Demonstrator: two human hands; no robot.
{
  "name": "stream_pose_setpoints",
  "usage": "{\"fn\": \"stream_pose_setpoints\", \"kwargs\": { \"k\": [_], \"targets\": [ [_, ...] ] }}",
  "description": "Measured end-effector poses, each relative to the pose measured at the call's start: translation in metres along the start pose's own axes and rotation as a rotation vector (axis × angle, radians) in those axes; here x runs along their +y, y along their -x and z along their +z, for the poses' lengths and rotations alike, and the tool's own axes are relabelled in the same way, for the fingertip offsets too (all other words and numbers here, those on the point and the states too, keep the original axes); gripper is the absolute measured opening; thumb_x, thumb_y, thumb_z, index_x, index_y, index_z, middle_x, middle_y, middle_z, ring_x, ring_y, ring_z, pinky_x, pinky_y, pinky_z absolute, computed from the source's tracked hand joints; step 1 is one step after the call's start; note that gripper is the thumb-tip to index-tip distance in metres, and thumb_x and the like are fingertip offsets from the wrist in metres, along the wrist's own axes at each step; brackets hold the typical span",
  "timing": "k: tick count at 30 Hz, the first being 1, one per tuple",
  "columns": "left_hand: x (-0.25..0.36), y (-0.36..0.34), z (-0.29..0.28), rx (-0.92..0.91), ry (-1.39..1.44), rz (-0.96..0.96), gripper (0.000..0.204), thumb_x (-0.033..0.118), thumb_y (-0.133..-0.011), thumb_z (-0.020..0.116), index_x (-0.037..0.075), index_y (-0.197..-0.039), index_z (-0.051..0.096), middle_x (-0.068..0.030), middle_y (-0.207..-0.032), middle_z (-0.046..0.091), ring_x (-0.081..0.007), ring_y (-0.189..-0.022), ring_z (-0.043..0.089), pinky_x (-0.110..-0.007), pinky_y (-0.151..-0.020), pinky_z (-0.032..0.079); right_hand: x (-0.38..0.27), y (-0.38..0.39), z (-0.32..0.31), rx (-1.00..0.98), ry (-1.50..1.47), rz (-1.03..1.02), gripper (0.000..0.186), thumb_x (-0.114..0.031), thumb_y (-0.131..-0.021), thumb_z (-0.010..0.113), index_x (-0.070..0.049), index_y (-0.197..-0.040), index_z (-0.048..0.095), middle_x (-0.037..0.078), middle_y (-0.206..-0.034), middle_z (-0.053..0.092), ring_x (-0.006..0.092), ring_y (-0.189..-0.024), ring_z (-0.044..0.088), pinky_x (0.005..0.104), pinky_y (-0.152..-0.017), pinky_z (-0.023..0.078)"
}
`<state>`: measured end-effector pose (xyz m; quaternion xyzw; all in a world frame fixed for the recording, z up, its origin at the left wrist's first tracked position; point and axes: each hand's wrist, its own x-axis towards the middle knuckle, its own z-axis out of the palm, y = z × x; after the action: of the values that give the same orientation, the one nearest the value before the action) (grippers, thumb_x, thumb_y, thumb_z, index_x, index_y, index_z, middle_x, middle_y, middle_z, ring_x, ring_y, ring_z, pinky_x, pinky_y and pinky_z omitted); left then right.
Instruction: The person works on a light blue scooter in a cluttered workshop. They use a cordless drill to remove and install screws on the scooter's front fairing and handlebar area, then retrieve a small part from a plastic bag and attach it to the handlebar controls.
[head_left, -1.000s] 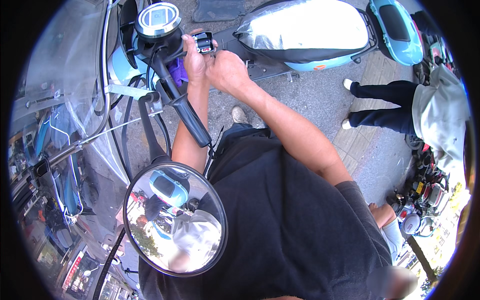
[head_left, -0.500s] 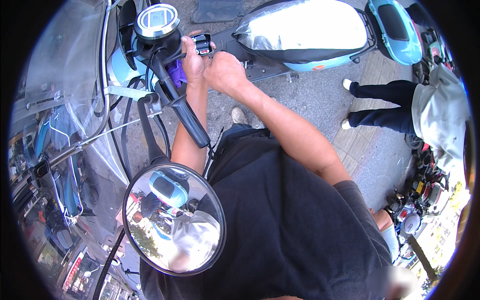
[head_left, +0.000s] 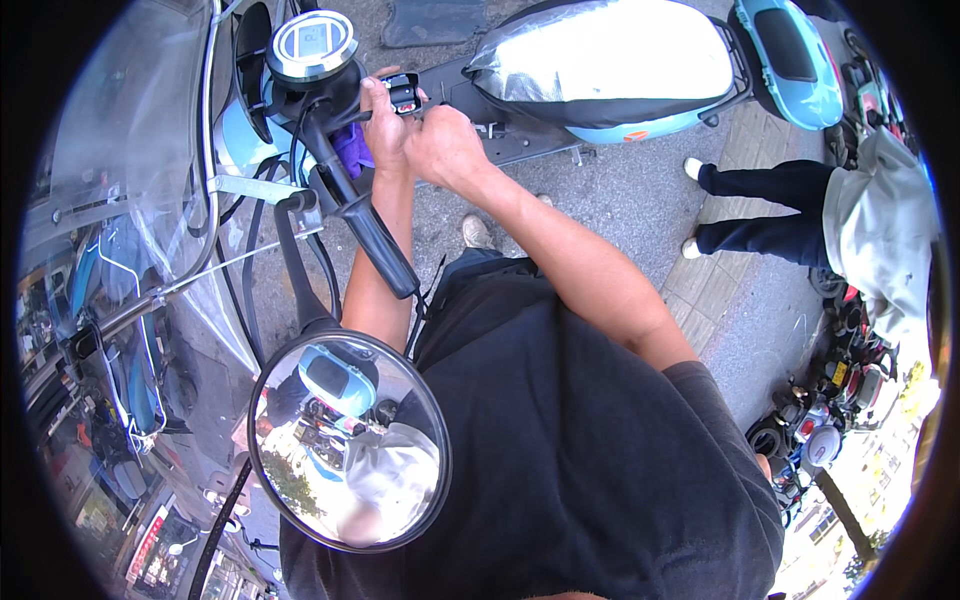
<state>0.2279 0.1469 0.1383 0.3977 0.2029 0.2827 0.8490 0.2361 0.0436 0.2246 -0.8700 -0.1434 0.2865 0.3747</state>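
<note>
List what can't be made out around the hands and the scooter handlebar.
- Head view: the left hand covers the handlebar switch box; which button it presses is hidden.
- The right hand is seen from its back, so its fingertips and anything in them are hidden.
- The round display is too small to read.
- The round mirror shows only a blurred reflection.
- The bystander is cut off by the picture's rim.

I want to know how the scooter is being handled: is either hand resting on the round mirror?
No: both the left hand and right hand are up at the handlebar switch block, well away from the round mirror.
</note>
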Motion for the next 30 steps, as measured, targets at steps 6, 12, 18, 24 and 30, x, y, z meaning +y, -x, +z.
{"fn": "stream_pose_setpoints", "kwargs": {
  "k": [6, 12, 18, 24, 30],
  "targets": [
    [0.001, 0.002, -0.001, -0.006, -0.009, 0.008, 0.047, 0.047, -0.106, 0.049, 0.002, -0.116, 0.058, -0.0092, -0.086, 0.061, -0.0170, -0.073, 0.063, -0.029, -0.065, 0.058, -0.001, 0.001, 0.001, 0.033, -0.072, -0.030, 0.048, -0.032, -0.095, 0.053, 0.013, -0.093, 0.070, 0.039, -0.095, 0.066, 0.0508, -0.101, 0.066, 0.0517, -0.089, 0.054],
    [0.001, 0.004, 0.000, -0.004, -0.017, 0.037, 0.047, 0.048, -0.105, 0.052, 0.003, -0.116, 0.059, -0.0089, -0.087, 0.061, -0.0159, -0.074, 0.064, -0.028, -0.064, 0.058, -0.006, 0.004, -0.002, 0.008, -0.107, 0.007, 0.046, -0.030, -0.093, 0.054, 0.014, -0.096, 0.070, 0.040, -0.098, 0.066, 0.0506, -0.103, 0.066, 0.0508, -0.090, 0.054],
    [0.004, 0.005, 0.001, -0.017, -0.007, 0.069, 0.043, 0.045, -0.106, 0.051, 0.003, -0.115, 0.059, -0.0085, -0.088, 0.064, -0.0154, -0.072, 0.064, -0.027, -0.064, 0.057, -0.013, 0.006, -0.002, 0.025, -0.125, 0.038, 0.046, -0.029, -0.092, 0.055, 0.014, -0.098, 0.069, 0.040, -0.099, 0.065, 0.0505, -0.105, 0.066, 0.0505, -0.091, 0.054],
    [0.007, 0.007, 0.004, -0.012, -0.005, 0.078, 0.041, 0.042, -0.108, 0.050, 0.003, -0.114, 0.059, -0.0088, -0.089, 0.065, -0.0153, -0.072, 0.064, -0.027, -0.063, 0.057, -0.016, 0.008, -0.004, 0.023, -0.131, 0.035, 0.044, -0.027, -0.091, 0.056, 0.015, -0.097, 0.069, 0.041, -0.099, 0.065, 0.0510, -0.105, 0.066, 0.0507, -0.091, 0.054],
    [0.010, 0.009, 0.005, -0.018, -0.007, 0.069, 0.040, 0.042, -0.108, 0.049, 0.004, -0.114, 0.060, -0.0078, -0.089, 0.064, -0.0149, -0.071, 0.064, -0.028, -0.063, 0.057, -0.019, 0.008, -0.003, 0.042, -0.137, 0.038, 0.042, -0.024, -0.090, 0.057, 0.016, -0.095, 0.069, 0.041, -0.097, 0.065, 0.0513, -0.104, 0.066, 0.0512, -0.091, 0.053]
  ]
}}
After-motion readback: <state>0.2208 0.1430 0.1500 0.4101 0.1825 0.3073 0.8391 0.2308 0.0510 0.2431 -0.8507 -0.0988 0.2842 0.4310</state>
